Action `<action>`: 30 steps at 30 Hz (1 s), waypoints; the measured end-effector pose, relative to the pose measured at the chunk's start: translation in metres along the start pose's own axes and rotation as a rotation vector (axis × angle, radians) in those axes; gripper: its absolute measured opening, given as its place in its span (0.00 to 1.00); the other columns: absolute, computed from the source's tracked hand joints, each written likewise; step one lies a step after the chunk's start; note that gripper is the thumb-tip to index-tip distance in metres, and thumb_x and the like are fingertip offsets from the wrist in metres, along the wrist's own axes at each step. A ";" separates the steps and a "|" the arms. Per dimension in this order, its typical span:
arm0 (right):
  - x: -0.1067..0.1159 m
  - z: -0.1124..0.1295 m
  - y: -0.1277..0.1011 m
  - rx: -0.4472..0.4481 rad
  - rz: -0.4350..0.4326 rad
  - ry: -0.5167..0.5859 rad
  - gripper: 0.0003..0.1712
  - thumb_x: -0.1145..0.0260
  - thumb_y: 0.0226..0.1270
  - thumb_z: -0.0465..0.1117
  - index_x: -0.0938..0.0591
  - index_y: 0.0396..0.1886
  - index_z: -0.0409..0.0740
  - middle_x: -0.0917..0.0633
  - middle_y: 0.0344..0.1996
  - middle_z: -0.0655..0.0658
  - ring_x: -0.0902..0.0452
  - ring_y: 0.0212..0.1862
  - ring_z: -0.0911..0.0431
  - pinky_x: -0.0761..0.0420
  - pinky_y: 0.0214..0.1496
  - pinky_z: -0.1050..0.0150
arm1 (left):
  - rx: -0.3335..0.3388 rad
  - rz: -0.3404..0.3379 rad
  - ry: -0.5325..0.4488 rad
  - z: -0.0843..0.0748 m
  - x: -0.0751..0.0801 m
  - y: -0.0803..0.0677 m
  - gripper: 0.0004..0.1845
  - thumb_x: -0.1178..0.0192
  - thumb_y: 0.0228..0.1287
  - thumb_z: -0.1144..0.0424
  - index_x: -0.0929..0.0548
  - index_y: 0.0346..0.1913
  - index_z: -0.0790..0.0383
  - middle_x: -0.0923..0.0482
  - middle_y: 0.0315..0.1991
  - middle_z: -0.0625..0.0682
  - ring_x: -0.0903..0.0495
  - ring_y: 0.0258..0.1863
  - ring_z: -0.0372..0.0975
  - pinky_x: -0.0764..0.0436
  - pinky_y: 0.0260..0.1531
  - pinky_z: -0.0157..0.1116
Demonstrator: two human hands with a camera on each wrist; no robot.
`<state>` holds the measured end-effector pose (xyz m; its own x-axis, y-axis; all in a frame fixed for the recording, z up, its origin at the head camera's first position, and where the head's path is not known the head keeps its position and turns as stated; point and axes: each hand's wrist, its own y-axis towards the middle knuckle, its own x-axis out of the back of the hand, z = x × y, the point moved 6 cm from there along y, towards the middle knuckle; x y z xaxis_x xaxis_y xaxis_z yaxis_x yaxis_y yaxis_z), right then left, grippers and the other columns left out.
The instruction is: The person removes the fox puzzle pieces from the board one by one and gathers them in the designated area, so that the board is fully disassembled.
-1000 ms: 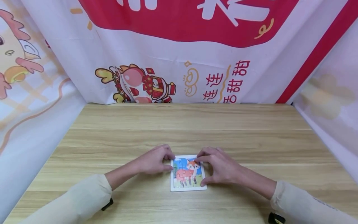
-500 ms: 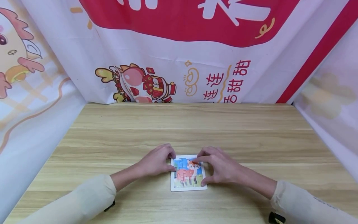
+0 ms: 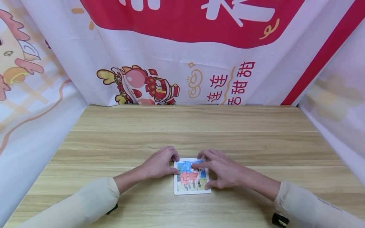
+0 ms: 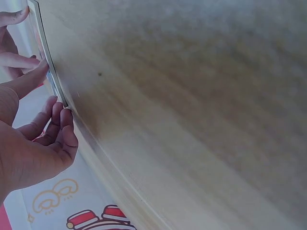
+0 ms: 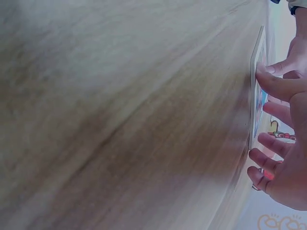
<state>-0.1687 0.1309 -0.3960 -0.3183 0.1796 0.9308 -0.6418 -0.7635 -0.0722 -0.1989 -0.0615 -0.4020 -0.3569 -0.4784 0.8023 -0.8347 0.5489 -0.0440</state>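
A small jigsaw puzzle (image 3: 183, 184) in a white-bordered tray lies flat on the table, its pieces forming a fox on blue and green. My left hand (image 3: 161, 163) holds its left side, thumb on the border and curled fingers at the upper left corner. My right hand (image 3: 228, 171) grips the right side, with the thumb near the lower right corner and other fingers at the top edge. Its index finger reaches over the fox's head, partly hiding it. In both wrist views the tray appears nearly edge-on.
The wood-grain table (image 3: 188, 129) runs back to a printed cloth (image 3: 171, 50) with red and white areas. More printed cloth hangs at the left (image 3: 31, 95) and right sides. Dark straps show beneath both pale sleeves (image 3: 85, 198).
My left hand has come slightly inward, its thumb now over the tray's border. The right index finger has slid leftward across the fox's head; the puzzle has stayed in place.
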 end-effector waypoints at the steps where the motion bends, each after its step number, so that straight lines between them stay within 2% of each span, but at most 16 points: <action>1: 0.000 0.000 0.000 0.002 0.010 -0.003 0.42 0.20 0.57 0.58 0.22 0.72 0.56 0.27 0.69 0.41 0.33 0.69 0.45 0.33 0.70 0.37 | 0.005 0.000 -0.003 0.000 0.000 0.000 0.18 0.18 0.50 0.63 0.15 0.41 0.63 0.22 0.37 0.47 0.24 0.39 0.37 0.20 0.44 0.38; 7: -0.001 0.002 0.001 0.012 0.040 -0.012 0.41 0.21 0.59 0.58 0.22 0.72 0.55 0.28 0.71 0.43 0.35 0.70 0.46 0.35 0.72 0.38 | 0.014 0.009 -0.025 0.000 0.001 0.001 0.18 0.18 0.49 0.64 0.15 0.40 0.62 0.22 0.36 0.46 0.24 0.38 0.37 0.20 0.43 0.37; 15: -0.002 0.002 0.002 0.013 0.043 -0.007 0.41 0.21 0.59 0.57 0.22 0.72 0.54 0.27 0.71 0.43 0.34 0.69 0.47 0.34 0.72 0.39 | 0.002 0.026 -0.072 0.002 0.002 0.003 0.18 0.17 0.48 0.65 0.15 0.39 0.64 0.22 0.35 0.48 0.24 0.36 0.39 0.22 0.40 0.33; 22: -0.002 0.002 0.002 0.003 0.048 -0.006 0.41 0.21 0.59 0.57 0.21 0.72 0.54 0.27 0.70 0.43 0.34 0.70 0.46 0.35 0.73 0.38 | 0.022 0.047 -0.129 0.004 0.002 0.006 0.18 0.17 0.47 0.66 0.16 0.38 0.64 0.21 0.34 0.48 0.24 0.34 0.39 0.22 0.37 0.32; 30: -0.002 0.003 0.002 0.003 0.045 -0.009 0.41 0.21 0.59 0.57 0.22 0.72 0.54 0.27 0.70 0.43 0.34 0.70 0.46 0.35 0.73 0.38 | 0.012 0.047 -0.175 0.005 0.002 0.007 0.15 0.19 0.50 0.69 0.16 0.36 0.65 0.21 0.31 0.48 0.25 0.31 0.38 0.23 0.33 0.31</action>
<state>-0.1673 0.1270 -0.3969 -0.3405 0.1398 0.9298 -0.6251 -0.7724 -0.1128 -0.2071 -0.0618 -0.4038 -0.4619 -0.5650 0.6837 -0.8202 0.5654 -0.0869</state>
